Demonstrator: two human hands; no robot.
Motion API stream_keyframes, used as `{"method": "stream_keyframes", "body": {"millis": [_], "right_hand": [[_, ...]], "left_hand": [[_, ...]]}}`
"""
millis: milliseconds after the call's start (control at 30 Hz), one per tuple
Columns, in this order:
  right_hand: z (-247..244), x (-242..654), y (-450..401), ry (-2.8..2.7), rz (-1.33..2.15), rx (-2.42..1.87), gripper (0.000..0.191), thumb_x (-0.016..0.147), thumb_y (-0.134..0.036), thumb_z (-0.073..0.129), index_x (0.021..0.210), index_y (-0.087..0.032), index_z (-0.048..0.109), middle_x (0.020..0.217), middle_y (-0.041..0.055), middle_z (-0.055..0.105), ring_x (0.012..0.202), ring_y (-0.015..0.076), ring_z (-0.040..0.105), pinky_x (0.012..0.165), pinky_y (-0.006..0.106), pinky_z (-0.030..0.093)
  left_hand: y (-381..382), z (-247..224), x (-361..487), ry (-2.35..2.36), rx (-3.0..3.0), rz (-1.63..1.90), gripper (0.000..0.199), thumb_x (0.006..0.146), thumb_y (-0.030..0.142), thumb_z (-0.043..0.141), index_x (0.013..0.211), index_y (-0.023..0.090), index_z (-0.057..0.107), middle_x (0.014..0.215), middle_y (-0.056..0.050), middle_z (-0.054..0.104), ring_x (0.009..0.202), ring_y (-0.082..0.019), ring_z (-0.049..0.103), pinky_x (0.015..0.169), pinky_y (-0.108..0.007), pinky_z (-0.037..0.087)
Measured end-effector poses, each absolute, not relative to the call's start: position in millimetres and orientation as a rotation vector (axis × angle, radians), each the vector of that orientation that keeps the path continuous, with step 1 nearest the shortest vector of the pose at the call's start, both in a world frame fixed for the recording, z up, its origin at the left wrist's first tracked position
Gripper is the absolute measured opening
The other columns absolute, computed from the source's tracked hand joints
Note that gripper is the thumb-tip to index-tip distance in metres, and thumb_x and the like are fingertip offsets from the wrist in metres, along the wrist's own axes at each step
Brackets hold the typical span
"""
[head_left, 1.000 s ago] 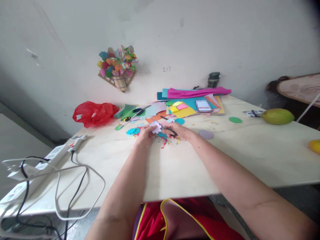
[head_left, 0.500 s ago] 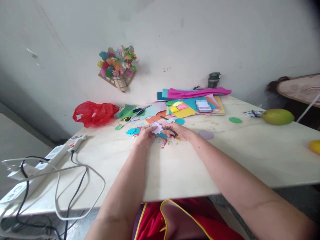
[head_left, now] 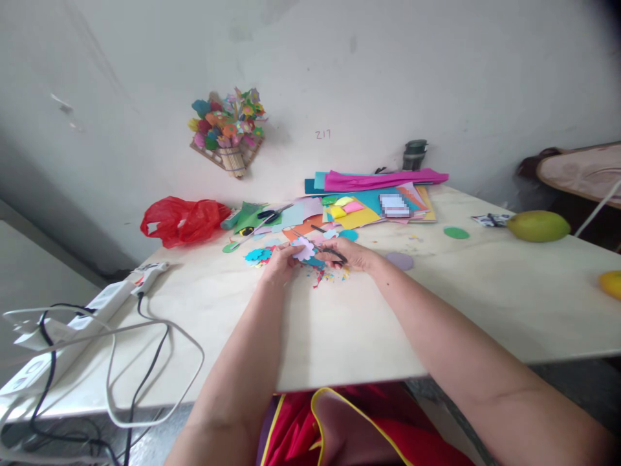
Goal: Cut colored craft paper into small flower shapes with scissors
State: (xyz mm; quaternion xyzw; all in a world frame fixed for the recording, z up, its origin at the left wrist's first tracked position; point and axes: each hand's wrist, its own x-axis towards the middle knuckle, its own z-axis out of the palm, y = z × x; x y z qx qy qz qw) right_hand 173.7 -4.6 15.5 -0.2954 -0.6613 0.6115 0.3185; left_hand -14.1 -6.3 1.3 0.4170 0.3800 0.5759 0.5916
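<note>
Pinched in my left hand [head_left: 281, 260] is a lilac paper flower [head_left: 304, 248] with a scalloped edge. My right hand [head_left: 353, 254] grips black-handled scissors [head_left: 340, 256], whose blades point toward the flower's right edge; whether they touch it I cannot tell. Beside my left hand lie blue scalloped paper shapes [head_left: 258, 256]. Small coloured paper scraps [head_left: 324, 277] are scattered on the table under both hands. A lilac paper circle [head_left: 399, 261] lies to the right of my right wrist, and a blue circle [head_left: 348, 235] sits just behind that hand.
Coloured sheets [head_left: 366, 210] are piled along the wall, with a second pair of scissors [head_left: 266, 215] among them. A red plastic bag [head_left: 182, 220] lies at the back left. Cables and a power strip [head_left: 72, 336] occupy the left side. A green-yellow mango [head_left: 538, 226] rests at right.
The scissors in my right hand have shifted slightly at the flower's right edge. My left hand keeps its hold on the flower, and the rest of the table looks the same.
</note>
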Motion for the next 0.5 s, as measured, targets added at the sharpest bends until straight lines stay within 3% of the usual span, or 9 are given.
{"method": "stream_keyframes", "body": {"millis": [500], "right_hand": [[7.1,171.6,1.4,-1.828,1.501,-0.801,0.025,0.072,-0.035,0.07,0.074,-0.014,0.057,0.049,-0.0063,0.047,0.038,0.0049,0.037,0.036,0.019,0.029]], "left_hand": [[-4.6,-1.9,-12.8,0.863,1.008,1.343,0.011,0.06,0.016,0.073,0.068,0.012,0.066,0.071,-0.007,0.069,0.059,-0.014,0.061,0.054,-0.024,0.047]]}}
